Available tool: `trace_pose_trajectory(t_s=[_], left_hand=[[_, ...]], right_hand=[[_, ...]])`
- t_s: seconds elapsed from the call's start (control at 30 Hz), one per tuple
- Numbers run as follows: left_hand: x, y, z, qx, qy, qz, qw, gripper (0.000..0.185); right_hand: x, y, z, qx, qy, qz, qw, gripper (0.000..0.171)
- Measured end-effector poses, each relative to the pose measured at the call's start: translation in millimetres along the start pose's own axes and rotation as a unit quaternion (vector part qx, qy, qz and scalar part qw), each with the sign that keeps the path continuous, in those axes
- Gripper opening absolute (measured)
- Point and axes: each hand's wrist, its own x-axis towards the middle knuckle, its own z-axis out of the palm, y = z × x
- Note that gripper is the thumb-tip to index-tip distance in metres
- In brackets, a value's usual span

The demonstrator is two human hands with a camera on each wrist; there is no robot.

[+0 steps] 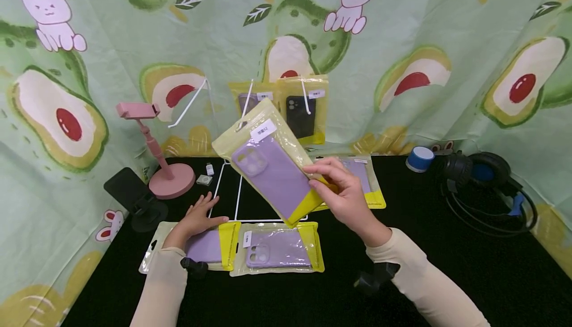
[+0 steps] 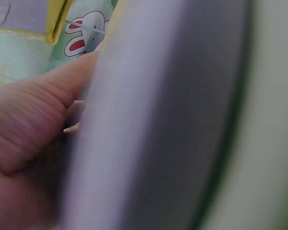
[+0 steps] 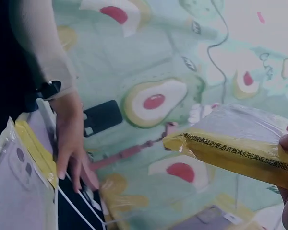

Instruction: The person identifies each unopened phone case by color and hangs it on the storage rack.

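In the head view my right hand [image 1: 346, 193] pinches the yellow lower corner of a bagged purple phone case [image 1: 274, 173], held tilted in the air. The hang hole of this bag is at the tip of a white rack hook [image 1: 247, 101]; I cannot tell whether the hook passes through. My left hand [image 1: 198, 218], fingers spread, rests at the rack's white base [image 1: 238, 193], its wrist above another bagged purple case [image 1: 203, 247]. In the left wrist view a blurred surface hides much of the left hand [image 2: 29, 129].
Bagged cases hang behind, one black [image 1: 301, 116]. More purple ones lie in front [image 1: 281, 252] and at right [image 1: 359, 173]. Left stand a pink phone holder [image 1: 172, 180] and a black stand [image 1: 129, 193]; right, a blue-and-white round container [image 1: 420, 159] and headphones [image 1: 487, 178].
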Motion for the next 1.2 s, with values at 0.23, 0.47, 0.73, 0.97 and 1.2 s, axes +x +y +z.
trace_pose_trajectory(t_s=[0.23,0.47,0.73,0.97,1.2], left_hand=[[-2.8,2.4,-0.3,-0.005,0.0,0.004,1.0,0.093],[-2.4,1.7,0.4,-0.012,0.006,0.006,0.9999,0.097],[3.3,-2.5,2.0,0.011,0.0,-0.005,0.9999,0.094],[2.7,-0.6,2.3,0.015,-0.004,-0.005,0.9999,0.092],[1.7,0.3,0.4,0.013,-0.002,-0.012,0.9999,0.092]], right_hand=[[7,19,11,0.007,-0.011,0.032,0.999,0.023],[15,40,7,-0.008,0.006,0.097,0.995,0.023],[60,79,14,-0.017,0.059,0.156,0.986,0.024],[90,107,21,-0.042,0.074,0.221,0.971,0.024],[90,121,20,-0.054,0.041,0.271,0.96,0.028]])
